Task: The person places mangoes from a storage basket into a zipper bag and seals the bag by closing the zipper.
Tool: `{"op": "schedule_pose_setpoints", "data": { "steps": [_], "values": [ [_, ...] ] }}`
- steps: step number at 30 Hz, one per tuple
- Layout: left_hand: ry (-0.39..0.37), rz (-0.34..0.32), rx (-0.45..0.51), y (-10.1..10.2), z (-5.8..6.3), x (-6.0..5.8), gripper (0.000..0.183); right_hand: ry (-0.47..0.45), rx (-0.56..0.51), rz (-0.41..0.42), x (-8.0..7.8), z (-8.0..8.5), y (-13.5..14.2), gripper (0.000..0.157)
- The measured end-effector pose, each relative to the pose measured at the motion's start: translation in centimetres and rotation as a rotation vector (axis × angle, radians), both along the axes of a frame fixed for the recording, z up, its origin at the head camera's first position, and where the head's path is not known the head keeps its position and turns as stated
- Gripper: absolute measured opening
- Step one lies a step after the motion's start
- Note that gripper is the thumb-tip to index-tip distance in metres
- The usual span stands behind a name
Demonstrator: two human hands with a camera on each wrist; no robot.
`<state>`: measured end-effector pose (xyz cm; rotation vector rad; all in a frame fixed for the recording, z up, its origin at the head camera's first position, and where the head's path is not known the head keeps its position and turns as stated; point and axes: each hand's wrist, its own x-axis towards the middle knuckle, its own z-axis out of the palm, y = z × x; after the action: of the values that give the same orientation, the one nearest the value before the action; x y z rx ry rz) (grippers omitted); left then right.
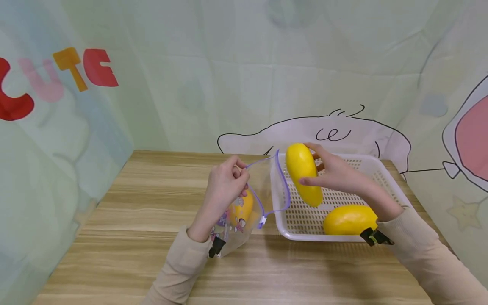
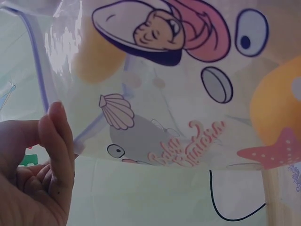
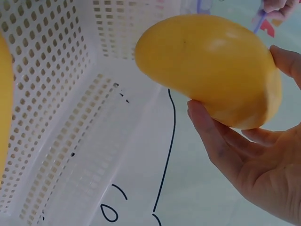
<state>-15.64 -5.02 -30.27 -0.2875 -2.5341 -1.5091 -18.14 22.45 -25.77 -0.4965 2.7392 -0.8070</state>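
Mango (image 1: 304, 174) in the right hand (image 1: 335, 169) is held up over the left part of a white basket (image 1: 312, 238), its long side close to upright and its lower end leaning a little to the right. The right hand grips it from the right, thumb on one side and fingers round the other, and the right wrist view shows it lifted well apart from the slotted basket wall. Just left of the mango gapes the mouth of a clear bag (image 1: 242, 237), edged in purple with a white slider (image 1: 262, 220) at the near corner. The left hand (image 1: 226, 178) pinches the bag by the mouth's left edge, fingers curled. Inside the bag lies a yellow-orange fruit (image 1: 245, 205), partly hidden behind the hand and the printed cartoons; the left wrist view shows a shell, a starfish and red lettering on the plastic. A second mango (image 1: 350, 220) lies in the basket at its near side, partly covered by the right wrist. The basket stands on a wood-grain table (image 1: 145, 212), and behind rises a pale green backdrop (image 1: 171, 84) with the coloured letters CUTE at left and a pink balloon (image 1: 474, 135) at right
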Motion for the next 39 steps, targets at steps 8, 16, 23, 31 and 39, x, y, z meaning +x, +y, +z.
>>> {"op": "schedule_pose_setpoints", "data": {
  "steps": [8,16,23,31,39],
  "values": [
    [-0.004,0.001,-0.001,0.1,0.0,0.0,0.009,-0.019,-0.047,-0.088,0.7,1.1,-1.0,0.101],
    [-0.012,-0.002,0.001,0.2,0.1,0.0,0.008,-0.067,-0.165,-0.161,1.1,1.7,-2.0,0.1],
    [-0.016,0.005,0.0,0.2,0.1,0.0,0.009,-0.054,-0.201,-0.154,1.2,1.3,-3.3,0.098],
    [-0.028,0.007,0.009,0.1,0.2,0.0,0.008,-0.074,-0.22,-0.144,1.2,0.1,-4.9,0.097],
    [-0.033,0.007,0.018,0.1,0.2,0.0,0.008,-0.119,-0.294,-0.103,1.4,-1.2,-5.7,0.096]
  ]
}}
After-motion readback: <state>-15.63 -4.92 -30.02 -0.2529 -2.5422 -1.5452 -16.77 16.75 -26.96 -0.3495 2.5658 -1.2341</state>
